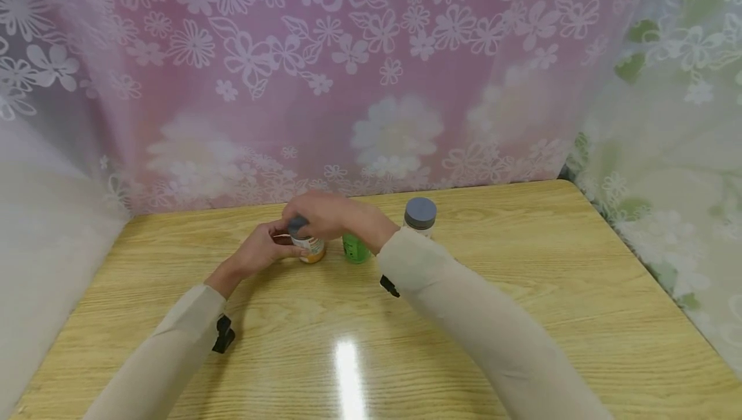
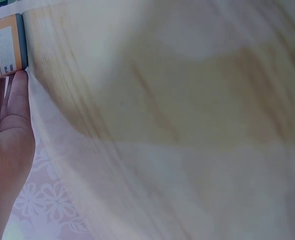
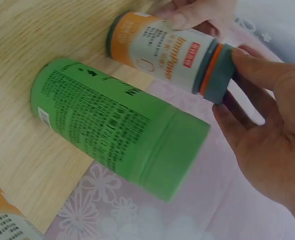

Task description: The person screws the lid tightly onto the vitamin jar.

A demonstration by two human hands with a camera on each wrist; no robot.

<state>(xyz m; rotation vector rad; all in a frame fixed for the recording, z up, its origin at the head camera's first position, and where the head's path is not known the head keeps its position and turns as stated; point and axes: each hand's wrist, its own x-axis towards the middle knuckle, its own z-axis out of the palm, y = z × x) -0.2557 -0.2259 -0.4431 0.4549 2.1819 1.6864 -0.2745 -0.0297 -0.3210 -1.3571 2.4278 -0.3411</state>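
A white and orange supplement bottle point(image 3: 162, 52) with a grey-blue cap point(image 3: 222, 75) stands toward the table's far left. My left hand point(image 1: 262, 252) holds the bottle's body from the left, its thumb against the label in the right wrist view. My right hand point(image 1: 321, 214) reaches across and grips the cap between thumb and fingers. An orange band shows between the cap's grey-blue top and the bottle's neck. Close beside, on the right, stands a green bottle point(image 3: 102, 120), partly hidden behind my right wrist in the head view.
Another supplement bottle with a grey-blue lid point(image 1: 420, 212) stands farther right, half covered by my right sleeve. The wood-grain table point(image 1: 301, 343) meets a pink floral curtain point(image 1: 348, 104) at its far edge. Pale cloth hangs on both sides.
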